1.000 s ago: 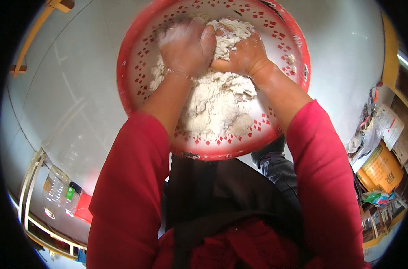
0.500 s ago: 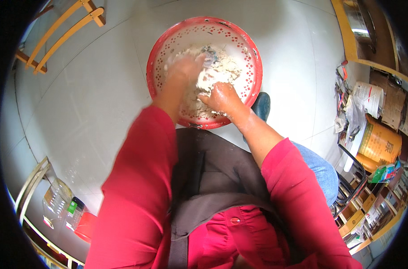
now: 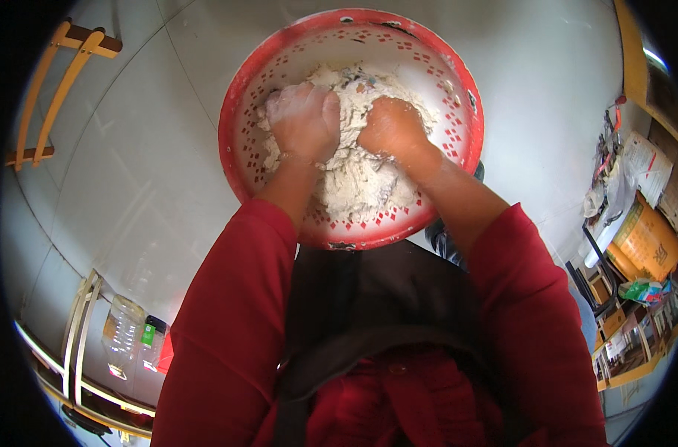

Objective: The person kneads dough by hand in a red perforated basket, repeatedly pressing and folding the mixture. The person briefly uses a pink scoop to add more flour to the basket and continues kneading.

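A wide enamel basin (image 3: 469,153) with a red rim and small red diamond patterns holds crumbly, pale dough (image 3: 360,186). Dusted with flour, my left hand (image 3: 304,123) is closed with its knuckles down in the dough at the left. My right hand (image 3: 397,130) makes a fist, pressed into the dough on the right. Between the two hands runs a ridge of dough, and a larger rough lump lies nearer me. The undersides of both hands and their fingertips are hidden.
The basin is close in front of my dark apron (image 3: 384,298). A wooden frame (image 3: 56,89) stands at the far left, with clear plastic bottles (image 3: 123,335) at the near left. To the right are a yellow bucket (image 3: 647,237), a white tub (image 3: 647,165) and shelving.
The basin looks larger and nearer. My right hand has gone from the dough's near side to farther in, now a fist. The left hand, blurred before, is pressed down at the left.
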Demonstrator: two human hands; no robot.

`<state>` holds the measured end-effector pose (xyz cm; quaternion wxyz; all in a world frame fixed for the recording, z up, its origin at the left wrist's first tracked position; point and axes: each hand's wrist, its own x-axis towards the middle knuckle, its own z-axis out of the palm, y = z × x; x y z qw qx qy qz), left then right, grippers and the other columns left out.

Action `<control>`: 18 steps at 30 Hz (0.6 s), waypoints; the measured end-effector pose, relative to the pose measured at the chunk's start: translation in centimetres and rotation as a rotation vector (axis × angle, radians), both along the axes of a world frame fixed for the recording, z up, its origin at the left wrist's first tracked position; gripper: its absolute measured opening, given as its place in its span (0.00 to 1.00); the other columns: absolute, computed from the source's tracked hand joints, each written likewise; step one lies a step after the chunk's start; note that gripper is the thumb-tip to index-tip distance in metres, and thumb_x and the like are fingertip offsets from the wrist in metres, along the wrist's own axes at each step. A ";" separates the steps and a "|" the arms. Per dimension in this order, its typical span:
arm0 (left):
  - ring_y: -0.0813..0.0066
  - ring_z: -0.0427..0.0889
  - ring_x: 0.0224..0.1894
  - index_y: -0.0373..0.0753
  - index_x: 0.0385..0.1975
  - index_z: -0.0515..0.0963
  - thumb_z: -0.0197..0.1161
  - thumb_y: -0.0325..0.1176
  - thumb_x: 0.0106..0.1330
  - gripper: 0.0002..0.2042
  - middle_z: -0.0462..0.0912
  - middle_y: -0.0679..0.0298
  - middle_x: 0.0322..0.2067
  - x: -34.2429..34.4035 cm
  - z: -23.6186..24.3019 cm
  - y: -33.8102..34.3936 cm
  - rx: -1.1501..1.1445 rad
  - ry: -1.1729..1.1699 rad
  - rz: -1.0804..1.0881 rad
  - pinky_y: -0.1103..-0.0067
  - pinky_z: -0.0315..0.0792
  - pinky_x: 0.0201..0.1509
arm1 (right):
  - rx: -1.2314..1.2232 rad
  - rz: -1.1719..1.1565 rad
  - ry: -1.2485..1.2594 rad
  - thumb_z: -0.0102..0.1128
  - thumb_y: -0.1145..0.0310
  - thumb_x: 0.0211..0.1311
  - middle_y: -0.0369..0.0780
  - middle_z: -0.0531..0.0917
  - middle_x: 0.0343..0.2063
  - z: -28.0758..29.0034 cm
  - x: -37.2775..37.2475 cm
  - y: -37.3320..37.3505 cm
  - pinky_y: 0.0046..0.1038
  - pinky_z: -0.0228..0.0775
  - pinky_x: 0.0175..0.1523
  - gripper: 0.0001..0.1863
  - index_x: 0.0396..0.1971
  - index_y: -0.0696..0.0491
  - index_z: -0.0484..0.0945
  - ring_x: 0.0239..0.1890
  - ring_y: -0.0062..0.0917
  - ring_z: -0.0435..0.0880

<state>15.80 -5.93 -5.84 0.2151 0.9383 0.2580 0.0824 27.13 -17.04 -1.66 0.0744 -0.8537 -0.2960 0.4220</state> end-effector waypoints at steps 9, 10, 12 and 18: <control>0.52 0.79 0.36 0.46 0.32 0.81 0.49 0.44 0.69 0.14 0.82 0.57 0.31 2.3 -0.6 0.9 0.043 0.108 0.023 0.57 0.68 0.45 | 0.121 0.028 0.093 0.59 0.67 0.49 0.53 0.85 0.37 -2.6 3.4 0.9 0.39 0.75 0.51 0.16 0.37 0.58 0.84 0.44 0.46 0.84; 0.52 0.79 0.35 0.46 0.32 0.81 0.49 0.44 0.69 0.14 0.82 0.58 0.30 2.1 -0.9 0.9 0.056 0.079 0.022 0.58 0.68 0.44 | 0.178 0.046 0.084 0.59 0.66 0.50 0.52 0.85 0.38 -3.3 3.6 0.6 0.39 0.75 0.51 0.16 0.38 0.58 0.84 0.45 0.46 0.84; 0.52 0.79 0.36 0.44 0.34 0.81 0.50 0.44 0.68 0.14 0.81 0.58 0.32 2.1 -1.5 0.8 0.085 0.052 0.018 0.59 0.70 0.42 | 0.340 0.053 0.094 0.61 0.64 0.51 0.51 0.85 0.39 -4.8 3.8 0.3 0.38 0.75 0.50 0.17 0.40 0.56 0.84 0.45 0.45 0.83; 0.52 0.78 0.43 0.44 0.42 0.81 0.53 0.48 0.67 0.16 0.78 0.55 0.44 3.2 -1.4 0.8 0.202 -0.145 0.087 0.58 0.71 0.48 | 0.241 0.102 0.039 0.66 0.64 0.48 0.49 0.86 0.38 -4.3 4.4 0.6 0.35 0.74 0.48 0.19 0.42 0.54 0.83 0.42 0.40 0.85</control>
